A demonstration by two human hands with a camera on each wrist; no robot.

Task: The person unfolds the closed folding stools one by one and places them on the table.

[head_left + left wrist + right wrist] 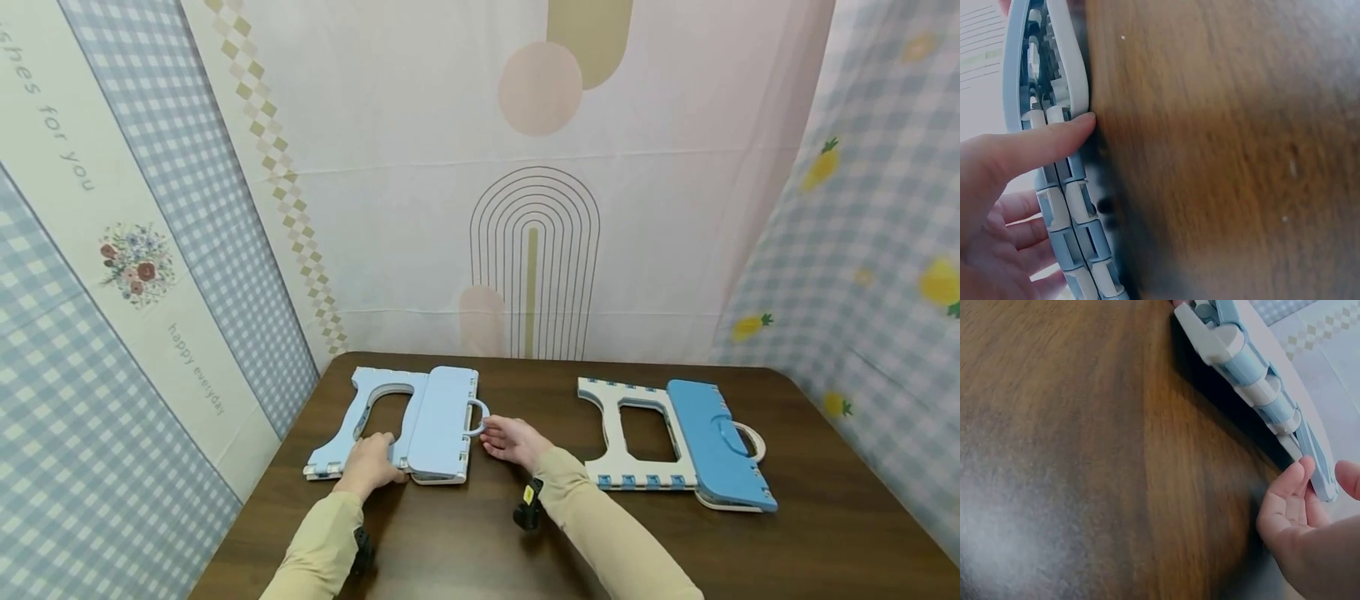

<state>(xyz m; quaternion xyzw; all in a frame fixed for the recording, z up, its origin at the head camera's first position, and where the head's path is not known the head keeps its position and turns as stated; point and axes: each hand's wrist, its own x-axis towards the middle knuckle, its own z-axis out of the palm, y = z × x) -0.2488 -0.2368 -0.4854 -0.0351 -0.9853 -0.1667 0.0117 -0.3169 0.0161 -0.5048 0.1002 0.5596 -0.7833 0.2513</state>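
"Where is your left hand?"

"Low in the head view, left of centre. My left hand grips the near edge of a pale-blue folding stool; in the left wrist view my thumb crosses its hinged side."

"And the right?"

"Just below the middle of the frame. My right hand has loosely bent fingers, the tips touching the handle at the stool's right end, while the thumb stands a little apart."

"How does the stool lie?"

"Flat, lower left of centre, its cut-out frame to the left, its solid panel to the right."

"And farther out?"

"At lower right a second folding stool, white with a brighter blue panel, lies flat as well. Both are on the dark brown table."

"Behind that?"

"A pale cloth with a thin-lined arch in the middle, a blue-checked cloth down the left, and a fruit-printed cloth along the right edge."
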